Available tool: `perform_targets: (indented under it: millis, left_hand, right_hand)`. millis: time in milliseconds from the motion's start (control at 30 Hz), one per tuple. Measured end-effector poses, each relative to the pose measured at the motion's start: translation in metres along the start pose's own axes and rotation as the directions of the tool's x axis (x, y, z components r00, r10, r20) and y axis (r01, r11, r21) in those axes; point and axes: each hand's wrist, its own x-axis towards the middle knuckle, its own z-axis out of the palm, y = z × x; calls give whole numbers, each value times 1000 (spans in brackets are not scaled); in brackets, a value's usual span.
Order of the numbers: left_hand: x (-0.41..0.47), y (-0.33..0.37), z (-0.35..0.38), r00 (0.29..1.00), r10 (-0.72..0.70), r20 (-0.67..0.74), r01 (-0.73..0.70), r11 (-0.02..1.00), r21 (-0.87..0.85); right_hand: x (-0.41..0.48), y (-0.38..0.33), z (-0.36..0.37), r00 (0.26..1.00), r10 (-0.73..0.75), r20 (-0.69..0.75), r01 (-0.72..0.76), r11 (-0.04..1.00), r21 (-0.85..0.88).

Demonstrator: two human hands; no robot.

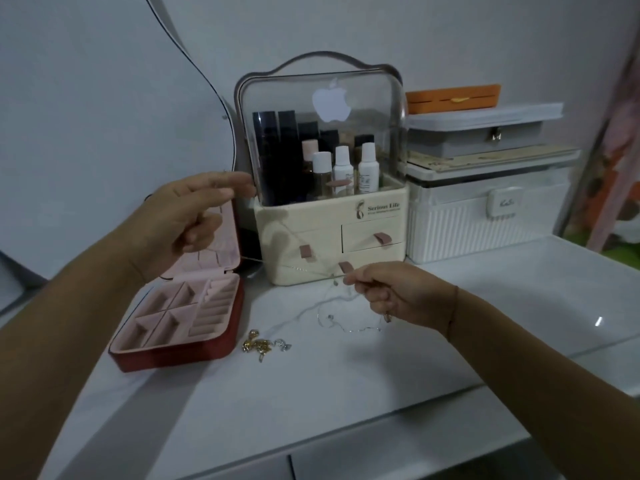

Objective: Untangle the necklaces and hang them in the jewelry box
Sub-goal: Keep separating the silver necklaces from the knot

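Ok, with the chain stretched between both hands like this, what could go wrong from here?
1. The thin chain looks taut between the left hand and the right hand. Pulling harder may tighten the knot or snap a link.
2. The silver strands dangling under the right hand could drag over the table and snag the loose gold pile.

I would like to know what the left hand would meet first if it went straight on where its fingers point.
Probably the clear plastic dome lid of the cream cosmetics organiser: the left hand, pinching a thin chain necklace, points its fingertips rightward at the lid's left edge; depth is unclear.
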Motion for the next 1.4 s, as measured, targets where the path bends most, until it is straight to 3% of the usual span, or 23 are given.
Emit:
perform_targets:
  millis: [167,367,533,700,767,900,1067,1300,1400]
  left_hand:
    - [-8,-10,-12,1000,-18,-19,19,1000,24]
    - [-26,-28,-20,995,-95,36,94,995,37]
    - [-58,-51,-25,970,-224,98,214,972,101]
    - [-83,-74,-33,950,-312,-15,309,932,190]
    - [-92,-77,-33,956,-292,4,285,934,214]
    - [-108,-81,-29,964,-263,47,248,947,202]
    - [-117,-87,-15,969,-241,61,212,929,304]
    - [-115,-86,11,998,-28,57,-5,857,515]
    - [-106,-85,27,998,46,49,-64,867,493]
  right_hand:
    - [-16,5,-3,995,-59,83,87,919,-384]
    - [-22,7,-16,986,-165,32,162,876,-454]
    - [-35,-6,-35,963,-267,-30,174,705,-688]
    - [-42,-7,-66,963,-270,-10,127,485,-865]
    - [-41,-4,-75,951,-307,-37,103,425,-899]
    - [-44,5,-83,938,-343,-58,108,445,-889]
    - [-46,11,-88,931,-352,-97,74,442,-894]
    - [-45,16,-85,919,-385,-82,85,397,-914]
    - [-42,21,-75,893,-449,-16,127,286,-950]
